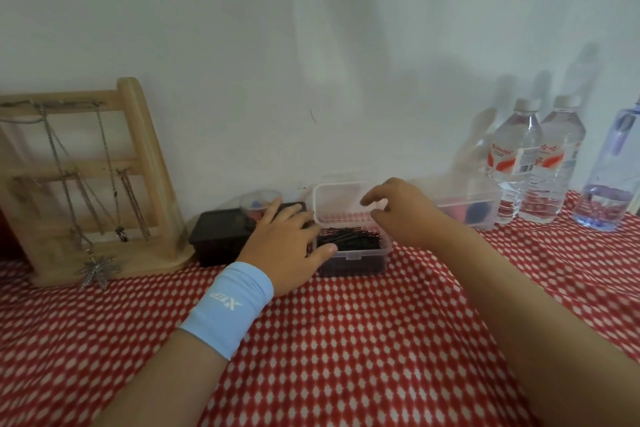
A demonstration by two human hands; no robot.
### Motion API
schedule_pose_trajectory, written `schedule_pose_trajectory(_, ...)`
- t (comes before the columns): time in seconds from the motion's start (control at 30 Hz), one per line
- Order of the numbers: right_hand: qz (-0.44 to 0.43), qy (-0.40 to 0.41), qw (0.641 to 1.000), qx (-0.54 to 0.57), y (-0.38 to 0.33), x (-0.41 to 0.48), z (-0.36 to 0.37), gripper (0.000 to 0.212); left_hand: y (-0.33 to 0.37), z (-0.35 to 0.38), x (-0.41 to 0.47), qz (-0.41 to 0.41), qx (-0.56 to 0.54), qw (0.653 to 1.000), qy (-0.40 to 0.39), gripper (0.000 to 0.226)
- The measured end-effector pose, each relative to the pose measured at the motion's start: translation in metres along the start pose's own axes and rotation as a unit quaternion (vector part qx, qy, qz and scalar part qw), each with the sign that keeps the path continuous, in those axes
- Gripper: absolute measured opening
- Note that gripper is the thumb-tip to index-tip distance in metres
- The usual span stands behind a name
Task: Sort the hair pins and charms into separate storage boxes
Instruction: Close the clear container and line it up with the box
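A clear plastic box (pixel 353 255) full of black hair pins (pixel 349 239) sits near the wall, its hinged lid (pixel 337 201) standing up behind it. My left hand (pixel 287 246) rests against the box's left side, thumb on its front rim, fingers spread. My right hand (pixel 401 211) hovers over the box's right side, fingers curled near the lid, nothing visible in them. A black box (pixel 221 236) stands left of my left hand, with a small clear round container (pixel 259 203) of coloured bits on it. Another clear box (pixel 467 210) with red and blue items sits at the right.
A wooden jewellery stand (pixel 93 180) with hanging chains and a leaf pendant (pixel 98 269) occupies the left. Two water bottles (pixel 533 163) and a clear purple-tinted bottle (pixel 609 177) stand at the right by the wall. A red and white patterned cloth (pixel 346 340) covers the table.
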State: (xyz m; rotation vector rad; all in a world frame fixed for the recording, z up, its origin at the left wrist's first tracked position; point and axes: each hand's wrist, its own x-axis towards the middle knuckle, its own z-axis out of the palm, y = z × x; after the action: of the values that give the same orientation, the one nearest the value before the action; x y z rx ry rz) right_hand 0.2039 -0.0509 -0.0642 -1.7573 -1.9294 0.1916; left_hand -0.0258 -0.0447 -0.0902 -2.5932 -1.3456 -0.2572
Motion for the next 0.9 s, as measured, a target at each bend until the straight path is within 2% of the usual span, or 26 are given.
schedule_pose_trajectory(0.1,0.065,0.031,0.997,-0.004,0.000,0.002,0.000,0.043,-0.001,-0.002,0.001,-0.003,-0.090,0.995,0.054,0.071)
schedule_pose_trajectory(0.2,0.106,0.010,0.987,0.122,-0.005,0.000,0.000,0.065,-0.004,-0.008,0.006,-0.021,-0.227,0.962,0.152,0.047)
schedule_pose_trajectory(0.27,0.123,0.023,0.969,0.214,-0.007,-0.001,-0.005,0.074,-0.006,-0.016,0.009,-0.029,-0.276,0.941,0.193,0.044)
schedule_pose_trajectory(0.33,0.121,0.042,0.966,0.223,-0.008,-0.002,-0.010,0.077,-0.007,-0.021,0.011,-0.024,-0.288,0.936,0.199,0.048)
schedule_pose_trajectory(0.43,0.058,0.016,0.985,0.164,-0.011,-0.007,-0.019,0.061,-0.004,-0.021,0.010,-0.016,-0.286,0.945,0.156,0.058)
schedule_pose_trajectory(0.53,-0.003,-0.097,0.994,0.044,-0.018,-0.014,-0.033,0.040,0.001,-0.017,0.006,0.004,-0.269,0.958,0.098,0.060)
schedule_pose_trajectory(0.67,-0.009,-0.204,0.976,-0.073,-0.029,-0.021,-0.045,0.049,0.007,-0.016,0.001,0.019,-0.233,0.972,0.005,0.048)
schedule_pose_trajectory(0.77,-0.005,-0.207,0.973,-0.099,-0.035,-0.024,-0.039,0.040,0.014,-0.010,-0.002,0.039,-0.146,0.988,-0.042,0.052)
schedule_pose_trajectory(0.83,-0.017,-0.193,0.974,-0.118,-0.037,-0.024,-0.034,0.031,0.014,-0.007,-0.002,0.053,-0.111,0.992,-0.042,0.056)
schedule_pose_trajectory(0.9,-0.021,-0.192,0.970,-0.145,-0.039,-0.024,-0.031,0.033,0.013,-0.003,-0.002,0.072,-0.090,0.993,-0.036,0.059)
